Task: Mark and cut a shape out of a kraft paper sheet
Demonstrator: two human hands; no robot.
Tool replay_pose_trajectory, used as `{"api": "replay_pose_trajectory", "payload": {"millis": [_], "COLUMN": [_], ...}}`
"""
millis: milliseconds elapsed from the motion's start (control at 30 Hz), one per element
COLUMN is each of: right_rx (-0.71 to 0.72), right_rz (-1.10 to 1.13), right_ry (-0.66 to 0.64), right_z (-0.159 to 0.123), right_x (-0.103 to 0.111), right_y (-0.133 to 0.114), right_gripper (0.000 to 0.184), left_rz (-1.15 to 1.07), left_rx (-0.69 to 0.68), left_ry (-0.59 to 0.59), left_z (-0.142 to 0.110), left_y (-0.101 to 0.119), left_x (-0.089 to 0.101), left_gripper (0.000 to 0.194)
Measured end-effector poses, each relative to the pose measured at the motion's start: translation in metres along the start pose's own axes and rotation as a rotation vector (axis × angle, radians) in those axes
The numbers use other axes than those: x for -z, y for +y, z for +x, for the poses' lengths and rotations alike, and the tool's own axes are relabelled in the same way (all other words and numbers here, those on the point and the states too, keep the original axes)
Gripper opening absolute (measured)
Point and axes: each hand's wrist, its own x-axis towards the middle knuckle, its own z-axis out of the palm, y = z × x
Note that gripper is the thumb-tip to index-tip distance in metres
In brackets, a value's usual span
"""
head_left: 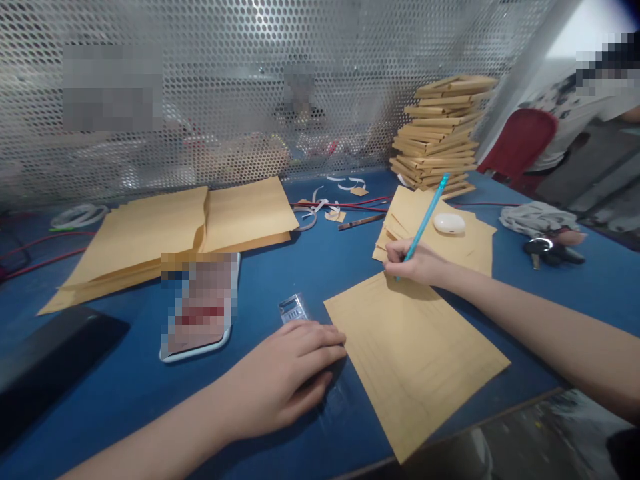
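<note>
The right hand (417,261) grips 1 blue pen (429,212) at the far edge of 1 brown envelope (415,360) on the table (270,280); the left hand (295,367) lies loose, unclenched, partly over 1 small packet (293,307), beside the envelope.

- A perforated metal screen (215,40) stands along the far edge of the blue tabletop (270,270), bright with glints near its top.
- At right, a red chair (523,140) (its back rounded on top) beside a grey surface (607,150).
- Below the near edge, what seems to be greyish floor (525,433).
</note>
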Motion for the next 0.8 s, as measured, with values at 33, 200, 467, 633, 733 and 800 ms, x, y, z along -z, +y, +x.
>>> {"api": "replay_pose_trajectory", "payload": {"millis": [33,200,467,633,733,800], "right_rx": [-0.001,-0.004,0.004,0.010,0.008,0.007], "right_rz": [-0.001,0.000,0.009,0.000,0.001,0.004], "right_ry": [0.004,-0.016,-0.019,-0.035,-0.028,-0.022], "right_z": [0.0000,0.0002,0.0003,0.0002,0.0001,0.0001], "right_x": [0.0001,0.0011,0.0012,0.0017,0.0025,0.0024], "right_y": [0.0000,-0.0012,-0.0007,-0.0003,-0.0001,0.0004], "right_gripper": [0.032,0.031,0.030,0.031,0.031,0.031], "left_rz": [0.000,-0.002,0.002,-0.006,-0.006,-0.007], "left_rx": [0.000,0.003,0.003,0.003,0.007,0.008], "left_ry": [0.000,-0.005,0.003,0.002,0.002,0.000], "left_z": [0.0003,0.0005,-0.0005,0.0002,-0.0002,-0.0007], "left_y": [-0.0002,-0.0003,0.0017,0.0016,0.0019,0.0021], "left_x": [0.0000,-0.0009,-0.0004,0.0000,0.0001,0.0001], "left_gripper": [0.034,0.034,0.033,0.033,0.033,0.034]}}
